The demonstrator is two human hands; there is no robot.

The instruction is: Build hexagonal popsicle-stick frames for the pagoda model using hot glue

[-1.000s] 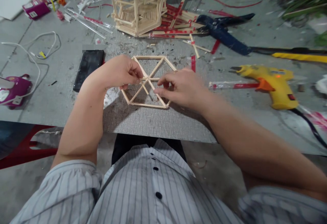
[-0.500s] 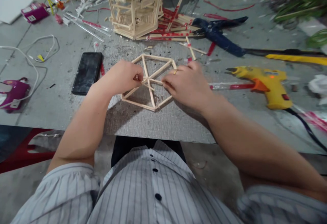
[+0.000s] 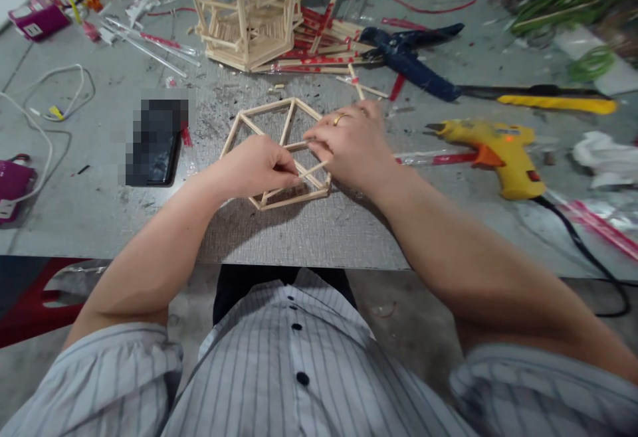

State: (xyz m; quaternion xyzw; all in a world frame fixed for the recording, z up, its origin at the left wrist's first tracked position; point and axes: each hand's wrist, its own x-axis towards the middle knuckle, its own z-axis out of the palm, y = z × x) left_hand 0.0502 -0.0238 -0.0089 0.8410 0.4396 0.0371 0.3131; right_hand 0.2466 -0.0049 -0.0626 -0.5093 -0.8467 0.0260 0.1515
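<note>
A hexagonal frame of thin wooden sticks [image 3: 294, 203], with spokes meeting near its middle, lies on the table in front of me. My left hand [image 3: 262, 168] is over its left part, thumb and fingers pinched on a thin wooden stick [image 3: 315, 169] that slants across the near side. My right hand [image 3: 351, 145] is closed at the frame's right side, fingertips against the sticks there. The right-hand corner and part of the centre are hidden by my fingers.
Behind stands a stick-built pavilion model [image 3: 244, 32] beside red-marked sticks [image 3: 319, 45] and dark blue pliers [image 3: 413, 65]. A yellow glue gun [image 3: 498, 148] and a yellow cutter knife [image 3: 555, 103] lie to the right. At left are a phone [image 3: 154, 145] and a white cable [image 3: 47, 118].
The hexagonal frame has turned on the table, so its corners and spokes point differently. My left hand has come nearer and to the right relative to the frame, with the stick in its fingers.
</note>
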